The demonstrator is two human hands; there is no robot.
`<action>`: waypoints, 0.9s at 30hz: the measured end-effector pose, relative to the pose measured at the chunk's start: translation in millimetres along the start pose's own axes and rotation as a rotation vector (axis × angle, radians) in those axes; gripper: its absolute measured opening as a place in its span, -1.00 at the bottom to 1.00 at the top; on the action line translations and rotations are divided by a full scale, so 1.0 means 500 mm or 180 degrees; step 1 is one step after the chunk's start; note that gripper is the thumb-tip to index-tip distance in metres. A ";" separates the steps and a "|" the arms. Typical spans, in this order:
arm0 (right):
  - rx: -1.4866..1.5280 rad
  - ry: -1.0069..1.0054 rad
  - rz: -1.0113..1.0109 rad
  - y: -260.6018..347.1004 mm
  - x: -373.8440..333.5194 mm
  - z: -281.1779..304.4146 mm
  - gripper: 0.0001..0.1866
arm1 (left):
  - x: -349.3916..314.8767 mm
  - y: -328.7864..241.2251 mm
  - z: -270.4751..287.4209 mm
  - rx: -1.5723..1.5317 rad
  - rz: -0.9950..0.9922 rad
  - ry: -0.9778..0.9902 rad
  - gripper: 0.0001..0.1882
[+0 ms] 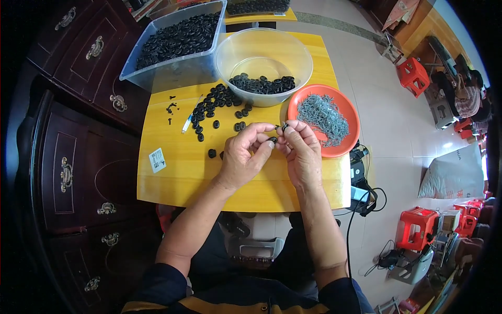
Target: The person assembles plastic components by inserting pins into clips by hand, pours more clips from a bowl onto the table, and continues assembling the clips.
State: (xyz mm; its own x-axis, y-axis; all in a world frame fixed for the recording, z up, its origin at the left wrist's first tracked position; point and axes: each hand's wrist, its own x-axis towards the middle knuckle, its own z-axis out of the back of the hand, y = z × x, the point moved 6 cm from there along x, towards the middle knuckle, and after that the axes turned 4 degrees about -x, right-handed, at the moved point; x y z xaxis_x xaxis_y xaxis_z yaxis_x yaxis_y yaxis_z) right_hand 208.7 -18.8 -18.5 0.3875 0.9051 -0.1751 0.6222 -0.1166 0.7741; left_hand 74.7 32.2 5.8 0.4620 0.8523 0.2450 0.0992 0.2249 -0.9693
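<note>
My left hand (243,157) is closed in a pinch, with a small black oval part (273,139) between thumb and finger. Close beside it, my right hand (305,153) pinches another small black part (285,127). A thin greyish tip shows there, too small to name for sure. The fingertips of both hands nearly meet above the yellow table (178,183). Just right of my right hand is an orange-red plate (353,133) heaped with small grey metal springs (327,118). Loose black oval parts with holes (222,97) lie beyond my left hand.
A clear round tub (303,55) with black parts stands at the table's far side. Left of it is a blue-tinted bin (172,78) full of them. A thin pen-like tool (186,124), tiny black bits and a white label (157,160) lie left. Dark drawers (68,178) border the table.
</note>
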 end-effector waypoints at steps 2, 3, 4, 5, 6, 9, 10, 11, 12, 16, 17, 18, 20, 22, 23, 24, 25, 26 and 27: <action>-0.0023 0.0006 -0.0002 0.001 0.002 0.004 -0.83 | -0.001 -0.024 -0.009 0.0425 -0.0272 0.0132 -0.70; -0.0044 0.0012 -0.0003 0.001 0.002 0.006 -0.83 | -0.001 -0.027 -0.009 0.0425 -0.0271 0.0132 -0.70; -0.0045 0.0010 -0.0002 0.003 0.001 0.006 -0.83 | -0.001 -0.032 -0.010 0.0436 -0.0327 0.0144 -0.70; -0.0052 -0.0006 -0.0015 0.006 -0.001 0.005 -0.84 | -0.002 -0.035 -0.011 0.0446 -0.0383 0.0157 -0.70; -0.0053 -0.0008 -0.0033 0.007 -0.002 0.002 -0.84 | -0.001 -0.033 -0.007 0.0454 -0.0386 0.0150 -0.70; -0.0369 0.0034 0.0073 0.011 -0.003 -0.002 -0.85 | 0.000 -0.017 0.015 0.0358 -0.0532 0.0059 -0.69; -0.0375 0.0039 0.0075 0.011 -0.003 -0.002 -0.85 | 0.000 -0.008 0.024 0.0260 -0.0519 -0.0011 -0.69; -0.0538 0.0103 0.0120 0.013 -0.003 -0.005 -0.85 | 0.001 -0.003 0.034 0.0161 -0.0505 -0.0082 -0.70; -0.0680 0.0152 0.0173 0.017 -0.003 -0.001 -0.86 | 0.003 -0.005 0.030 0.0168 -0.0506 -0.0064 -0.70; -0.0922 0.0315 0.0320 0.016 -0.002 0.000 -0.85 | 0.009 0.006 0.040 -0.0126 -0.0166 -0.0130 -0.71; -0.1030 0.0381 0.0331 0.012 -0.002 -0.004 -0.86 | 0.009 0.005 0.043 -0.0157 -0.0127 -0.0136 -0.71; -0.1142 0.0442 0.0348 0.010 -0.003 -0.008 -0.86 | 0.010 0.004 0.045 -0.0194 -0.0090 -0.0137 -0.71; -0.1147 0.0377 0.0304 0.011 -0.007 -0.014 -0.87 | 0.010 0.000 0.045 -0.0200 -0.0075 -0.0106 -0.71; -0.1129 0.0344 0.0302 0.008 -0.007 -0.014 -0.87 | 0.009 0.002 0.046 -0.0196 -0.0060 -0.0083 -0.71; -0.1129 0.0346 0.0302 0.008 -0.007 -0.014 -0.87 | 0.008 0.004 0.047 -0.0227 -0.0086 -0.0081 -0.70; -0.1136 0.0367 0.0293 0.008 -0.006 -0.013 -0.87 | 0.008 0.005 0.047 -0.0257 -0.0110 -0.0081 -0.70; -0.1144 0.0388 0.0285 0.007 -0.006 -0.013 -0.87 | 0.008 0.006 0.048 -0.0256 -0.0111 -0.0083 -0.70; -0.1144 0.0391 0.0283 0.007 -0.007 -0.014 -0.87 | 0.009 0.005 0.048 -0.0232 -0.0135 -0.0086 -0.70; -0.1186 0.0407 0.0246 0.006 -0.008 -0.015 -0.87 | 0.009 0.005 0.047 -0.0211 -0.0159 -0.0085 -0.69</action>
State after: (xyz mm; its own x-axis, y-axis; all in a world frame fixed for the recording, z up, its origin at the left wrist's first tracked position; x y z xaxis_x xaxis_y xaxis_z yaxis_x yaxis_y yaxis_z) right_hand 204.1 -19.7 -10.8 0.3212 0.9458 -0.0488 0.2961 -0.0514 0.9538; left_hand 56.3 47.7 5.0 0.4315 0.8533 0.2926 0.1800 0.2364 -0.9548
